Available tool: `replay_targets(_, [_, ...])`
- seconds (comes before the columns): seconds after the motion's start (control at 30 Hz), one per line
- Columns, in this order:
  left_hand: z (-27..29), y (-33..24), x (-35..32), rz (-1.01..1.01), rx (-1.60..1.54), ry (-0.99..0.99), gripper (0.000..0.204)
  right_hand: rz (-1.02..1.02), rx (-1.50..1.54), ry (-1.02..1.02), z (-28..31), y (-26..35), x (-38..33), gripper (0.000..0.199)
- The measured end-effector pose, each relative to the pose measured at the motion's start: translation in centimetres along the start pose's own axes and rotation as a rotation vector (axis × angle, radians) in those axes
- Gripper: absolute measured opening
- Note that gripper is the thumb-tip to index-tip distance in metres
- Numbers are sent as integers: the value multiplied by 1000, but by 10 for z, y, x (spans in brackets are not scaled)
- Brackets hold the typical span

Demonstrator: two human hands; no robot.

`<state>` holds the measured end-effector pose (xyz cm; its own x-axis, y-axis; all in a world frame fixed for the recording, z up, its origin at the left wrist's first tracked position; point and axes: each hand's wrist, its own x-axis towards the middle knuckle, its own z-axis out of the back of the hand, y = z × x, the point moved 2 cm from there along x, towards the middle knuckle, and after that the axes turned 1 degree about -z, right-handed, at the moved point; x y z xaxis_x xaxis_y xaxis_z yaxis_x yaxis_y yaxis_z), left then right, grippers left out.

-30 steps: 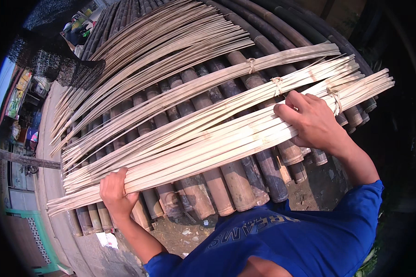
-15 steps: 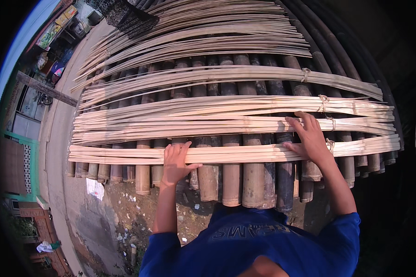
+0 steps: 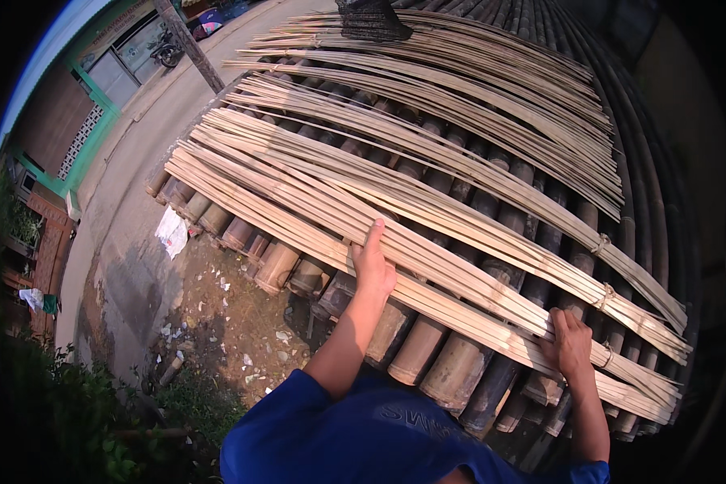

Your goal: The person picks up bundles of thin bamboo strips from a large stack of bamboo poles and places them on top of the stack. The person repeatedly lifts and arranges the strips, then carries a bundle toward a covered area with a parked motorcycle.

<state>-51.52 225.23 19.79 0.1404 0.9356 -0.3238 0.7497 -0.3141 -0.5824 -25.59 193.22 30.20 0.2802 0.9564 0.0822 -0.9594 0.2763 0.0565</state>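
Two bundles of pale strips (image 3: 460, 276) lie nearest us in the head view, side by side, slanting from upper left to lower right across a row of bamboo poles (image 3: 452, 371). The cut pole ends form the near edge, jutting past the strips over littered ground (image 3: 254, 347); between that edge and our blue shirt (image 3: 331, 427) the room is tight on the right and widens at lower left, out toward the grey road (image 3: 113, 306). Beyond, more strips fan over the poles, with dark mesh (image 3: 371, 20) at the top. Our left hand (image 3: 373, 274) rests across the nearest bundle, one digit stretched up to the second; we cannot tell whether it grips. Our right hand (image 3: 571, 343) lies over the strips near a tie (image 3: 607, 355), fingers bent, and we cannot tell whether they close around anything. Against half a second ago, our view is turned, so strips that ran nearly level now slant; the gap between the two near bundles looks narrower, our right fingers are less spread, and more green plants (image 3: 194, 403) show at lower left.
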Motion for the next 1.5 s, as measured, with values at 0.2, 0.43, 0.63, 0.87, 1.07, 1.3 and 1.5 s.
replay_targets(0.2, [31,25,29,249,113,-166,36,2,186,-2,-7,-6,56,78])
replay_targets(0.43, [-3,22,29,117,200,-77,47,19,-166,65,-56,-31,135,96])
replay_targets(0.63, [14,21,38,139,177,63,55,21,-212,74,-34,-42,166,87])
replay_targets(0.87, [14,34,39,269,197,59,50,-4,-65,218,-70,-49,153,89])
replay_targets(1.07, [14,23,40,240,183,8,50,-19,-18,-6,-48,-45,140,79])
replay_targets(1.3, [15,-19,3,-47,324,-69,79,-36,205,-30,-27,-13,93,72])
replay_targets(1.5, [36,-63,-9,-483,834,-290,75,9,97,229,-40,16,67,70])
